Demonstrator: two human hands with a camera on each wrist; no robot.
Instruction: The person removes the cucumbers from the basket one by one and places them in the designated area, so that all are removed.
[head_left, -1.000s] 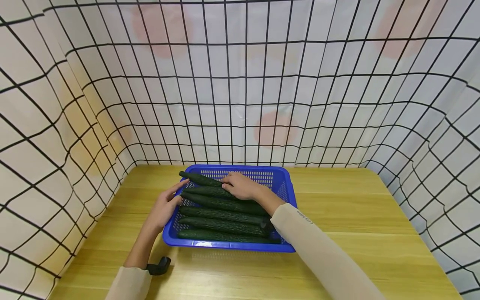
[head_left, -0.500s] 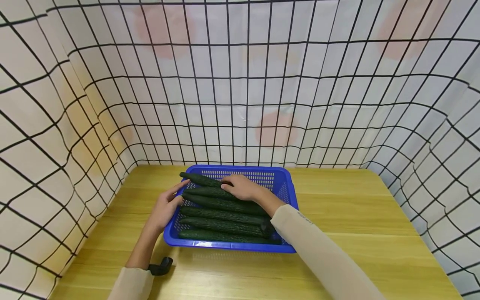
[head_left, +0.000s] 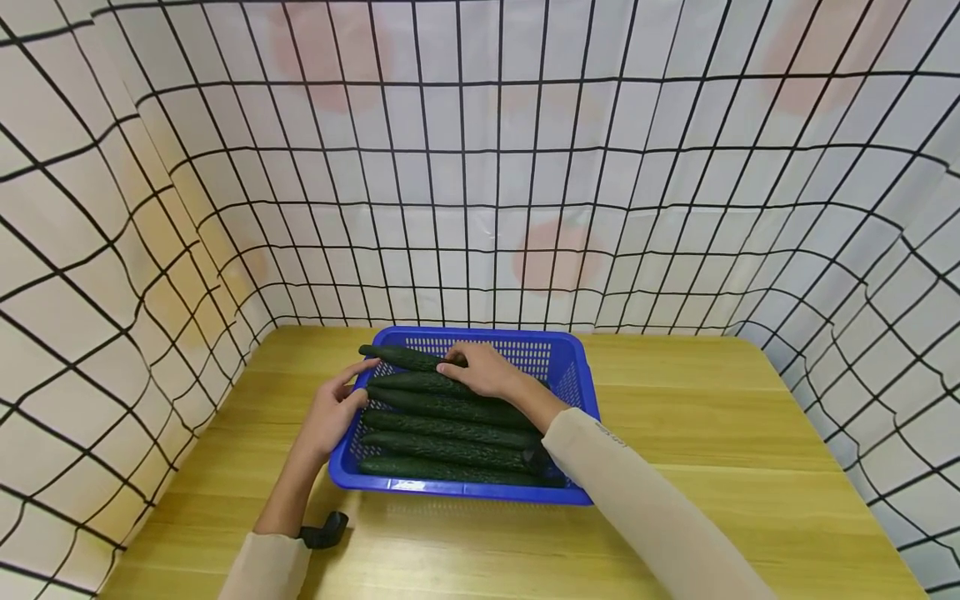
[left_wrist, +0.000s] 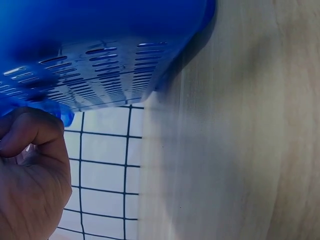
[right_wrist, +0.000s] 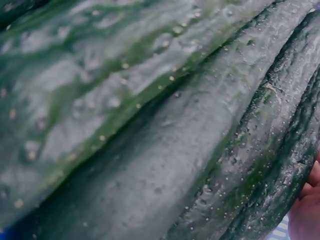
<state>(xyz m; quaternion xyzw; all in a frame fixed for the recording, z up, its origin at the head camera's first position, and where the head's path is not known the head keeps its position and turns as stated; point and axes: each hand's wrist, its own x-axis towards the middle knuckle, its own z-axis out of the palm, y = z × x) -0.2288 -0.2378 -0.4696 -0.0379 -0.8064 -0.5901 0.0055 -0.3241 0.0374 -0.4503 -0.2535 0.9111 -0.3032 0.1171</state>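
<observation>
Several dark green cucumbers (head_left: 450, 428) lie side by side in a blue slotted plastic basket (head_left: 465, 488). The rearmost cucumber (head_left: 401, 357) slants, its left tip over the basket's back left rim. My right hand (head_left: 487, 372) holds this cucumber near its middle with thumb and fingers; its far end is hidden. My left hand (head_left: 330, 415) grips the basket's left rim, the index finger reaching toward the rearmost cucumber. In the left wrist view, curled fingers of the left hand (left_wrist: 35, 175) show under the basket's rim. Cucumbers (right_wrist: 145, 170) fill the right wrist view, bumpy skins close up.
The basket stands on a light wooden table (head_left: 697, 417). A white sheet with a black grid (head_left: 555, 183) encloses the back and sides. A black strap device (head_left: 326, 531) is on the left wrist, and another (head_left: 536, 458) shows under the right wrist.
The right hand's fingers have shifted slightly on the rearmost cucumber, with the thumb a little further left. The left hand and the basket hold nearly the same place.
</observation>
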